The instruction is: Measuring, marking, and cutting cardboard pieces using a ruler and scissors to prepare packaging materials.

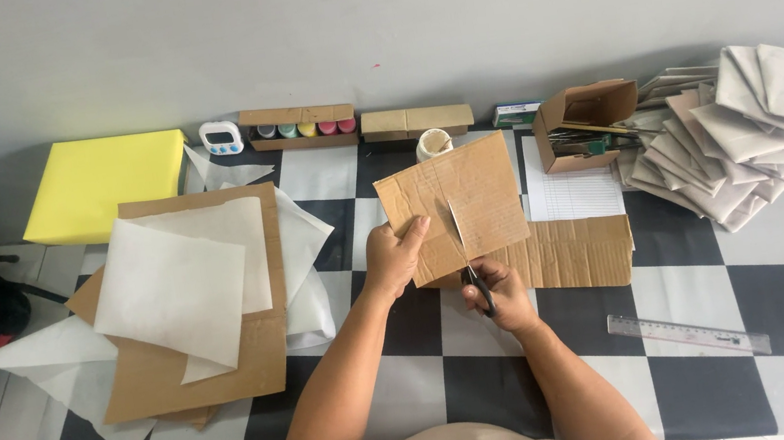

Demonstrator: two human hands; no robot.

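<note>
My left hand [394, 254] grips the lower left edge of a brown corrugated cardboard sheet [484, 188], holding it up above the table. My right hand [500, 295] is closed around black-handled scissors [472, 275]. Their blades [456, 227] point upward and sit partway into the cardboard from its bottom edge. A second cardboard piece [573, 255] lies flat on the checkered tablecloth [684, 292] just behind my right hand.
Left: white paper sheets [173, 284] on cardboard, a yellow block [104, 182]. Back edge: timer [221, 138], paint pot box [301, 127], flat box [416, 122], tape roll [433, 144], open box of tools [586, 124], lined sheet [573, 188]. Right: pile of folded paper [739, 134], clear ruler [688, 333].
</note>
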